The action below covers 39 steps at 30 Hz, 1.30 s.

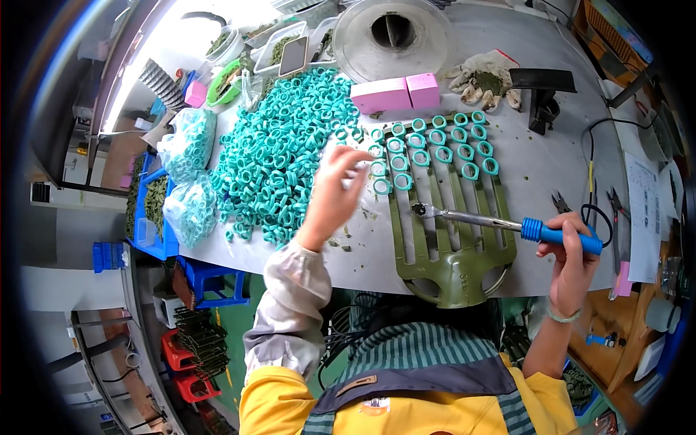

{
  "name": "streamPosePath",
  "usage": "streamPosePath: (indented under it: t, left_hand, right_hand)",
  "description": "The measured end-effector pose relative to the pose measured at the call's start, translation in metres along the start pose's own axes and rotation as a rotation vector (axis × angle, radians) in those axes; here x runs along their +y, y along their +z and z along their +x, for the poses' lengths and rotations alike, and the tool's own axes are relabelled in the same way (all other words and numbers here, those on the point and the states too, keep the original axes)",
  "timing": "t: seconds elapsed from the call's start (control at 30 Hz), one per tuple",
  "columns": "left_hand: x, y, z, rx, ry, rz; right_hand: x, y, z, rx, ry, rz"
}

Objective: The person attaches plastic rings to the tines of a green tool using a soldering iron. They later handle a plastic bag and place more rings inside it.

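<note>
Right hand (pixel 573 250) fists the iron (pixel 507 225) by its blue grip, tip pointing ten o'clock. Left hand (pixel 335 190), fingers half curled and seemingly empty, reaches over the rings (pixel 275 159), which look light, stiff, easily pinched.

glossy teal plastic rings (pixel 275 152) (smooth) — matt metal rack (pixel 446 239)

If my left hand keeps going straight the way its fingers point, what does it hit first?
Most likely the teal rings in the nearest row on the green slotted rack. The left hand has its fingertips pointing up and right, just short of them. Its height above the rack is unclear, so it might pass over.
</note>
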<state>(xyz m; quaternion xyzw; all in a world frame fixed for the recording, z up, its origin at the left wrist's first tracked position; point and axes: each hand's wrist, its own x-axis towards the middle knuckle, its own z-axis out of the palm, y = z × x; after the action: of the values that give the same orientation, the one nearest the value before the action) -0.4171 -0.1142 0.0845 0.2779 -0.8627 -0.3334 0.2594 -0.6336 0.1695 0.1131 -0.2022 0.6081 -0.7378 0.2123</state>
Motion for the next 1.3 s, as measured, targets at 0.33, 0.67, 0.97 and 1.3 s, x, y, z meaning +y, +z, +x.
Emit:
streamPosePath:
  t: [0.33,0.67,0.97,1.3]
  left_hand:
    - [-0.052,-0.020,-0.043,-0.051,-0.017,0.576]
    - [-0.040,-0.029,-0.042,0.019,-0.210,0.078]
    - [-0.046,-0.047,-0.036,-0.054,-0.128,0.095]
    - [-0.072,-0.038,-0.018,-0.181,0.131,0.507]
  right_hand:
    - [-0.008,0.003,-0.004,-0.013,-0.007,-0.013]
    - [-0.012,0.003,-0.009,0.014,-0.024,-0.018]
    - [-0.015,0.002,-0.012,0.018,-0.030,-0.015]
    - [-0.016,0.000,-0.012,0.020,-0.039,-0.027]
